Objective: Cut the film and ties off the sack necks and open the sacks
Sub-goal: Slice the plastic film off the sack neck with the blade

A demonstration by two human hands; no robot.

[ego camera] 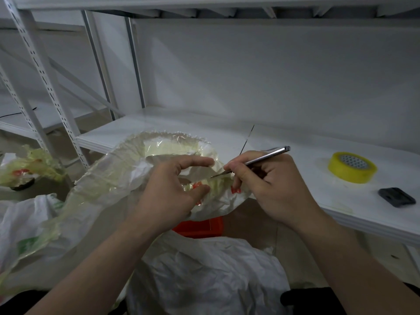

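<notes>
Left hand (168, 189) pinching sack neck (204, 185) taut; right hand (261, 178) gripping knife (250, 162), blade toward nine o'clock. Best sliced shallow, away from fingers.

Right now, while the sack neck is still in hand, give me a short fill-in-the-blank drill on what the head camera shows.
1. The metal craft knife is held in the ____ hand.
2. The roll of tape on the shelf is ____ in colour.
3. The left hand grips the ____ of the white sack.
4. The small dark object lies ____ the shelf.

Missing words: right; yellow; neck; on
</notes>
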